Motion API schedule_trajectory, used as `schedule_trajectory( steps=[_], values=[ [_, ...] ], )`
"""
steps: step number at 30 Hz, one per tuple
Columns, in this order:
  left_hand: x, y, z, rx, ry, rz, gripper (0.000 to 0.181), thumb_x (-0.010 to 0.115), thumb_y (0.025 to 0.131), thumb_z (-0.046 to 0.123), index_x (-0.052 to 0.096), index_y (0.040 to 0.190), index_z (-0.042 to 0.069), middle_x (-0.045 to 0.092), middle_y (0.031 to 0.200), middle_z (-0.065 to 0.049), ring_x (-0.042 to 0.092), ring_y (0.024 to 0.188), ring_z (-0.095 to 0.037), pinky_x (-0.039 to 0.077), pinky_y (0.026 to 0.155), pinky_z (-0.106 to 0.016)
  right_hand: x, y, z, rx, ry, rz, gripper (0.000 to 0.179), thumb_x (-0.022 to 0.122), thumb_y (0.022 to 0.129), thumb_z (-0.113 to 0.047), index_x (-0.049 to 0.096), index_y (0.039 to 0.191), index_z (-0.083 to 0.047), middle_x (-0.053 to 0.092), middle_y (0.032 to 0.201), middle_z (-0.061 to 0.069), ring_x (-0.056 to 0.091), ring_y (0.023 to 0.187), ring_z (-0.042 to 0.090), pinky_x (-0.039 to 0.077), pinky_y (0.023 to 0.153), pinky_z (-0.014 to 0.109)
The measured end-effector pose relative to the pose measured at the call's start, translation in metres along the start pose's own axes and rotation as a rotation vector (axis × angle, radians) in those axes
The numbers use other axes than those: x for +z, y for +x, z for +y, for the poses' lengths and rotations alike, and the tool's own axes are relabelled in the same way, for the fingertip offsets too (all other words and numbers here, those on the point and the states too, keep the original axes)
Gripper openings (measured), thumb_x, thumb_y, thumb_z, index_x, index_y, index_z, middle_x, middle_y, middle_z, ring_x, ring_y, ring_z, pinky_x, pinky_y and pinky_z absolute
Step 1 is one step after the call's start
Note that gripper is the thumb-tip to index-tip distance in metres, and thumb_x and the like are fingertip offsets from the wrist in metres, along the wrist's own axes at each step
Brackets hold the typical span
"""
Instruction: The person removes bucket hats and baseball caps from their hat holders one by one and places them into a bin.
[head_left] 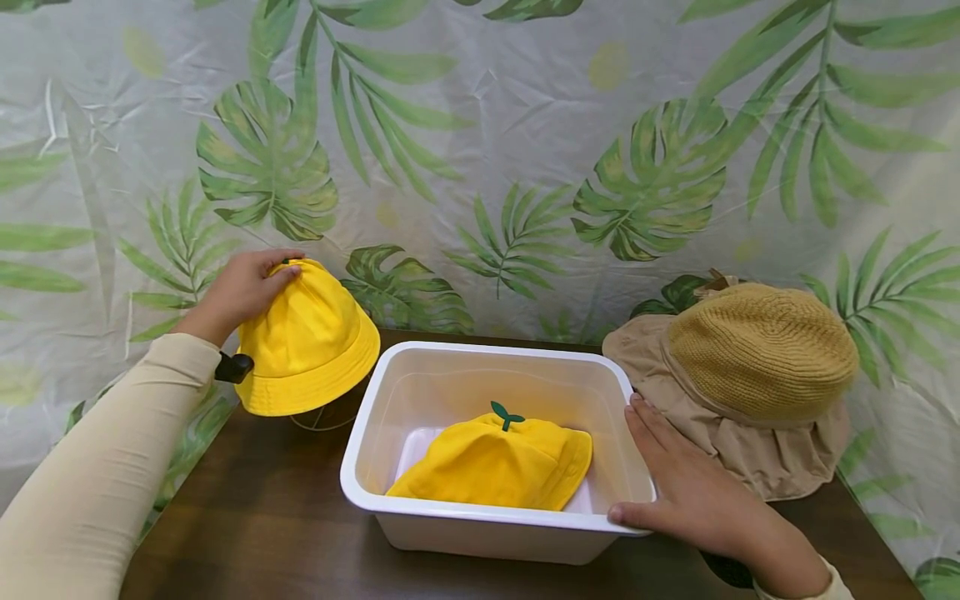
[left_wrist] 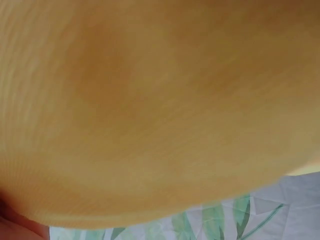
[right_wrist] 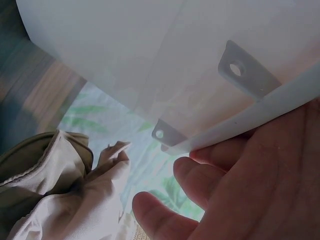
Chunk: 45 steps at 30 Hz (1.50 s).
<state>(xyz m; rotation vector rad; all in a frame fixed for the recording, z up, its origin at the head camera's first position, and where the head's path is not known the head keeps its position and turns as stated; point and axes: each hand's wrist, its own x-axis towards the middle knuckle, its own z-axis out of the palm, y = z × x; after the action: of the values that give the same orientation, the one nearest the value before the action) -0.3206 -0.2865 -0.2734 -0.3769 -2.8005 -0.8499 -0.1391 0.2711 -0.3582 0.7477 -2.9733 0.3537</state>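
Observation:
At the left, my left hand (head_left: 255,279) pinches the top of a yellow bucket hat (head_left: 315,333), whose brim hangs downward. Its blurred cloth (left_wrist: 150,110) fills most of the left wrist view. A second yellow hat (head_left: 502,462), with a green sprout on top, lies inside a white plastic tub (head_left: 510,521). Fingers extended, my right hand (head_left: 690,483) rests on the tub's right rim, the thumb on the near corner. In the right wrist view, the fingertips (right_wrist: 187,167) lie along the outer side of the rim.
On the right of the dark wooden table (head_left: 247,517), a mustard knit hat (head_left: 761,350) sits on a beige wide-brimmed cloth hat (head_left: 780,454). A thin wire stand (head_left: 322,423) shows under the left yellow hat. A leaf-patterned sheet (head_left: 525,150) hangs behind the table.

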Motion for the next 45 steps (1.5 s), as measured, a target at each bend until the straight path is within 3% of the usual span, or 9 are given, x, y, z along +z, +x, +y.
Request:
schedule_trajectory(
  steps=[6, 14, 22, 31, 45],
  values=[
    [-0.0008, 0.0019, 0.0004, -0.011, -0.001, 0.006, 0.049, 0.045, 0.106, 0.036, 0.052, 0.145, 0.007, 0.047, 0.143, -0.029, 0.046, 0.127, -0.047, 0.043, 0.095, -0.058, -0.0008, 0.0009, 0.0005, 0.008, 0.003, -0.010, 0.112, 0.062, 0.083, -0.071, 0.020, 0.156, 0.002, 0.013, 0.164, 0.017, 0.018, 0.148, 0.034, -0.006, 0.107, 0.010],
    [-0.0019, 0.0026, 0.0032, -0.037, -0.020, -0.008, 0.051, 0.043, 0.106, 0.038, 0.050, 0.146, 0.008, 0.045, 0.146, -0.028, 0.048, 0.125, -0.045, 0.046, 0.091, -0.056, -0.0001, 0.0005, 0.0010, -0.001, 0.008, -0.006, 0.111, 0.062, 0.084, -0.069, 0.019, 0.156, 0.002, 0.013, 0.164, 0.018, 0.017, 0.148, 0.034, -0.008, 0.104, 0.006],
    [-0.0019, 0.0019, 0.0041, -0.056, -0.009, 0.035, 0.049, 0.042, 0.106, 0.037, 0.053, 0.144, 0.008, 0.048, 0.142, -0.029, 0.056, 0.113, -0.042, 0.049, 0.079, -0.048, -0.0001, 0.0000, 0.0010, 0.001, 0.023, -0.008, 0.110, 0.064, 0.084, -0.067, 0.018, 0.157, 0.001, 0.012, 0.164, 0.017, 0.017, 0.148, 0.034, -0.008, 0.102, 0.005],
    [0.0010, 0.0023, 0.0021, -0.070, -0.042, 0.043, 0.051, 0.042, 0.105, 0.041, 0.052, 0.145, 0.011, 0.047, 0.144, -0.028, 0.049, 0.123, -0.044, 0.048, 0.087, -0.054, -0.0001, 0.0001, 0.0008, -0.005, 0.011, -0.001, 0.111, 0.065, 0.084, -0.067, 0.018, 0.156, 0.003, 0.012, 0.164, 0.019, 0.017, 0.148, 0.034, -0.008, 0.103, 0.004],
    [0.0034, 0.0019, 0.0022, -0.067, -0.030, 0.071, 0.050, 0.039, 0.106, 0.039, 0.052, 0.145, 0.010, 0.048, 0.142, -0.029, 0.053, 0.115, -0.043, 0.046, 0.079, -0.050, -0.0007, 0.0003, -0.0003, -0.001, 0.026, -0.001, 0.111, 0.064, 0.083, -0.068, 0.019, 0.157, 0.002, 0.013, 0.164, 0.017, 0.018, 0.148, 0.034, -0.007, 0.103, 0.005]
  ],
)
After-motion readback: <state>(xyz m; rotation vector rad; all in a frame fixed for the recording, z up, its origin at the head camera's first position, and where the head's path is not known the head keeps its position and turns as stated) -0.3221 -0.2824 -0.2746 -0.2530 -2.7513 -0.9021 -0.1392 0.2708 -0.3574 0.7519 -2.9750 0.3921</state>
